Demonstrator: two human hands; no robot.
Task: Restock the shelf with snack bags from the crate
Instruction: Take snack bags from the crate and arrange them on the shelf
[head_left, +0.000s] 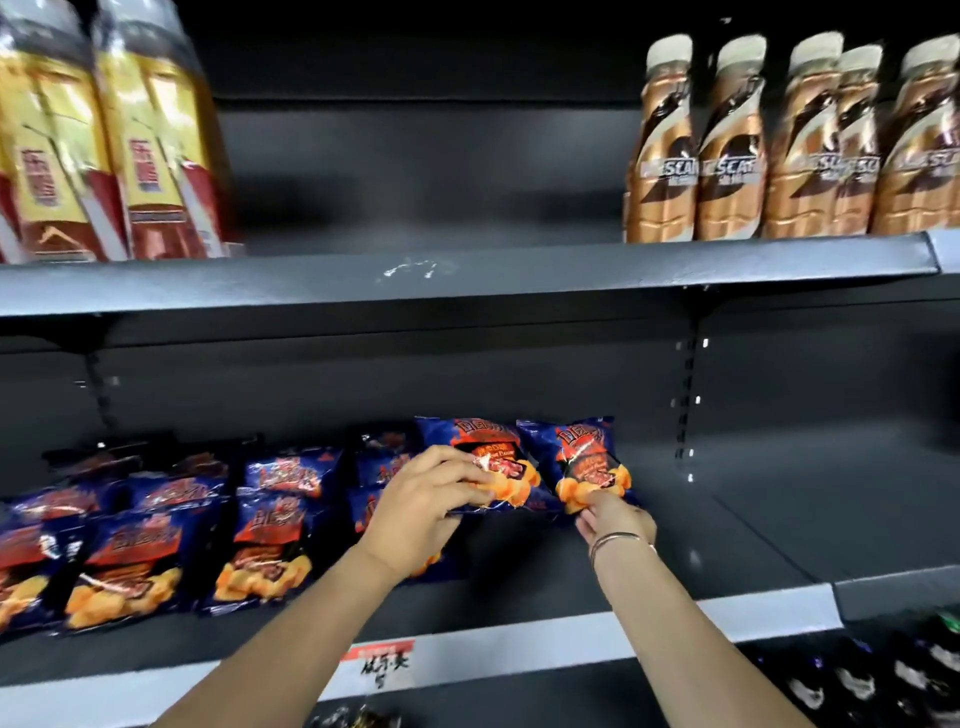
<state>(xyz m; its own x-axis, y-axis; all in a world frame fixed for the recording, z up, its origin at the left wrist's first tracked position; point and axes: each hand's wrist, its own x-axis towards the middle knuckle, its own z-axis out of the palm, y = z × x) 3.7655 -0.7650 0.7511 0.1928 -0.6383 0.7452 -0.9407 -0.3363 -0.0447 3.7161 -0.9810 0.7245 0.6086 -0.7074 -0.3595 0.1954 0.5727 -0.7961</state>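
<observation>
My left hand (431, 499) grips snack bag (467, 457); right hand (615, 519), at 3 o'clock, pinches second bag (587, 457) on shelf (675, 519).

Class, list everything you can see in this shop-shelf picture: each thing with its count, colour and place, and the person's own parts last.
Snack bags: about a dozen, exact count unclear; dark blue with orange and red print; lower shelf, left and middle.
Left-held bag: one, blue and orange, upright on the lower shelf.
Right-held bag: one, blue and orange, upright just right of it.
Coffee bottles: at least five, brown with pale caps, upper shelf right.
Yellow bottles: wrapped pack, yellow and red, upper shelf left.
Lower shelf: dark grey, bare on the right.
Price tag: one, red and white, shelf edge.
Bracelet: thin, right wrist.
Left hand: its grip on one bag.
Right hand: its grip pinches the other bag's lower edge.
</observation>
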